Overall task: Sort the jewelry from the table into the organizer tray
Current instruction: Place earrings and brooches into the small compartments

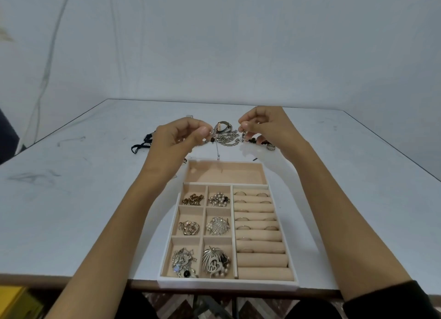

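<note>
The beige organizer tray [248,282] lies at the table's near edge. Its small left compartments hold brooches [217,226], its right side has ring rolls [256,225] with several rings, and its long far compartment [225,173] looks empty. Beyond the tray, both hands are raised over a pile of jewelry [228,137]. My left hand [181,137] pinches one end of a thin beaded chain [213,137], and a short length dangles down from it. My right hand [267,127] pinches a small silver piece [244,134], apparently the chain's other end; the span between is hard to make out.
A watch or bangle [224,126] and silver chains sit in the pile. A black cord [142,143] lies to the left, dark beads and a ring [270,146] to the right. A yellow object [16,302] sits below the table's left front edge.
</note>
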